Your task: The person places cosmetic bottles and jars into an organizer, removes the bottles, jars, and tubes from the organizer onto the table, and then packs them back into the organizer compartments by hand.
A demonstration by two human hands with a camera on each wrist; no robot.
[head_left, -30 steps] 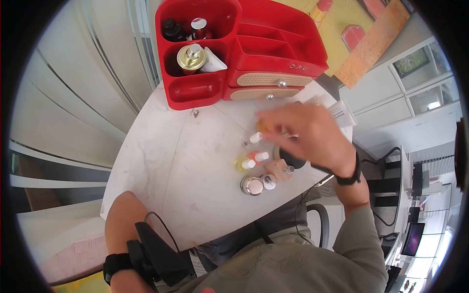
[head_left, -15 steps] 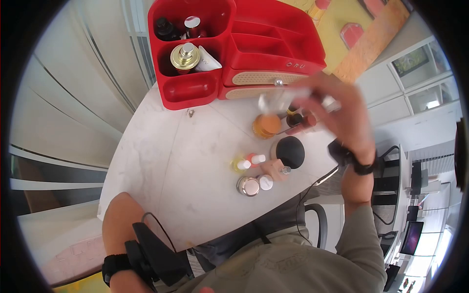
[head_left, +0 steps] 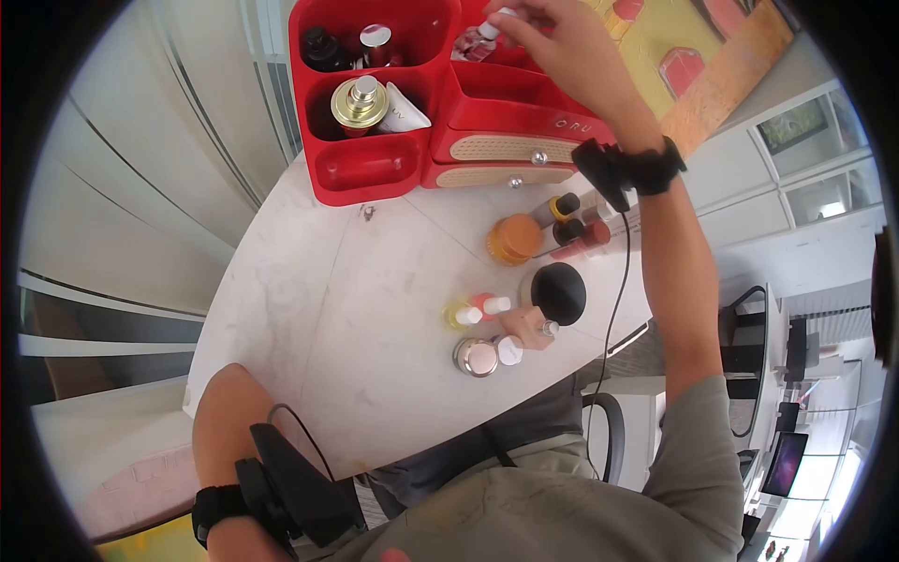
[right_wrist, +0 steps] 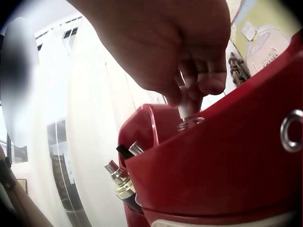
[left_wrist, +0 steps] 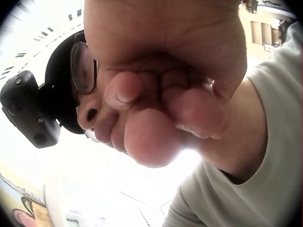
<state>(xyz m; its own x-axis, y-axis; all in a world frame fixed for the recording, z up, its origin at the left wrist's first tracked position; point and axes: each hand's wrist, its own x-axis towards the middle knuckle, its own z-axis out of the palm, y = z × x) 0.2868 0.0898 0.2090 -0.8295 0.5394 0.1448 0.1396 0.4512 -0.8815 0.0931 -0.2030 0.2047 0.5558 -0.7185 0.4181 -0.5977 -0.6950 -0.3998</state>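
My right hand [head_left: 510, 19] is raised over the red organizer [head_left: 375, 178] at the table's far edge. It pinches a small clear bottle [head_left: 479, 37] by its white cap above a back compartment. In the right wrist view the fingers [right_wrist: 208, 80] grip the white cap and the clear bottle [right_wrist: 191, 124] hangs just at the organizer's rim [right_wrist: 213, 161]. My left hand [left_wrist: 151, 118] is curled into a fist with nothing in it, held close to my body. In the head view only the left forearm [head_left: 225, 421] and its wrist camera show.
A gold-capped perfume bottle [head_left: 359, 103] and dark bottles stand in the organizer's left compartments. On the white marble table [head_left: 318, 309] lie an orange jar [head_left: 515, 239], a black round item [head_left: 559, 290], several small bottles [head_left: 482, 309] and a silver jar [head_left: 478, 357]. The organizer has two drawers [head_left: 510, 150].
My right hand picked the small clear bottle from the table's right side and carried it up and away to the organizer's back compartment. The left arm stayed put.
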